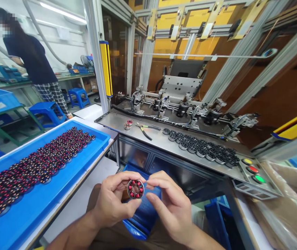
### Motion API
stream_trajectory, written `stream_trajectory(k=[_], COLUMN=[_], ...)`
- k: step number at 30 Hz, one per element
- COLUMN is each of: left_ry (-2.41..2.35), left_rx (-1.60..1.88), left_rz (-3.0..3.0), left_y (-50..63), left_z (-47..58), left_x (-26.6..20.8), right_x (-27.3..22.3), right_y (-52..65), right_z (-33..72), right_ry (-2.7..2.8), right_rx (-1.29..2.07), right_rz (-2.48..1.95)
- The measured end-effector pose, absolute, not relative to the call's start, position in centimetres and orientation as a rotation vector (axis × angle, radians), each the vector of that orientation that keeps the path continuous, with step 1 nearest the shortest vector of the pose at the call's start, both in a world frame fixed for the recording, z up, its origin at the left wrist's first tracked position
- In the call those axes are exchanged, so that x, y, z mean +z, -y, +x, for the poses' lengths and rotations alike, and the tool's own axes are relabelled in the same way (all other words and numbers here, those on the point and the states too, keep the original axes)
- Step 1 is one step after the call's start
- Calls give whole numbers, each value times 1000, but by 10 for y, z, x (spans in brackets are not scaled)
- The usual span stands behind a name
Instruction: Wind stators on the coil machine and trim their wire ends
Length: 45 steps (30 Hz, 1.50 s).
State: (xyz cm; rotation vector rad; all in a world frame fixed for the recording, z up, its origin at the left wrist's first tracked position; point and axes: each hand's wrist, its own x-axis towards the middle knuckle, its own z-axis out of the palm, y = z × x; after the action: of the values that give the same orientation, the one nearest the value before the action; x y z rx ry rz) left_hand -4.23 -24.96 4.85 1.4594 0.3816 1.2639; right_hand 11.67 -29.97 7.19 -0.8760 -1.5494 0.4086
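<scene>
A round motor stator [135, 189] with red windings sits between the thumb and fingers of my left hand [112, 198], its face turned up to me. Just right of it is my right hand [174, 203], fingers curled and their tips close to the stator's upper right edge. A gap shows between its thumb and fingers; whether a fine wire lies there is too small to tell. Two wound stators [128, 125] rest on the metal bench ahead, beside cutting pliers [145, 132] with dark and green handles. Several black unwound stators [200, 146] stand in rows to the right.
At left, a blue tray [86, 163] holds many red-wound stators. Behind the bench is a machine with a row of winding fixtures [182, 107]. A button box [253, 170] sits at the right front, near a plastic-lined carton [286, 201]. A person [33, 52] stands far left.
</scene>
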Motion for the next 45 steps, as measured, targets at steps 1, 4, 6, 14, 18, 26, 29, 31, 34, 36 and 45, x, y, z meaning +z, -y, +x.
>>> stream_trajectory(k=[1,4,6,14,18,26,29,31,34,36,45], left_ry=[-397,-473,-504,-502,-450,-363,-315,-307,-294,-293,-390], left_rx=[1262,1343,1451,1407,1048,809,797,831,1015,1211,1524], left_rz=[1464,1555,1701,1554,1179,978,902,892,1042,1198,1387], left_y=[251,252,253,255,258,259,256,255,259,262,271], left_z=[-42,-43,-43,-35,-34,-33,-33,-32,-30,-28,-24], left_x=[49,48,46,49,52,50,53,53,49,46,41], right_x=[73,70,65,64,81,101,96,88,75,66,61], right_y=[300,306,313,313,297,282,294,304,317,321,316], right_z=[115,108,101,118,142,144,140,137,128,120,83], right_ry=[1557,1512,1462,1512,1740,2000,1959,1894,1763,1686,1328], right_rx=[383,345,339,386,481,466,238,26,-156,-165,86], right_rz=[-869,-925,-959,-817,-723,-513,-643,-748,-846,-888,-984])
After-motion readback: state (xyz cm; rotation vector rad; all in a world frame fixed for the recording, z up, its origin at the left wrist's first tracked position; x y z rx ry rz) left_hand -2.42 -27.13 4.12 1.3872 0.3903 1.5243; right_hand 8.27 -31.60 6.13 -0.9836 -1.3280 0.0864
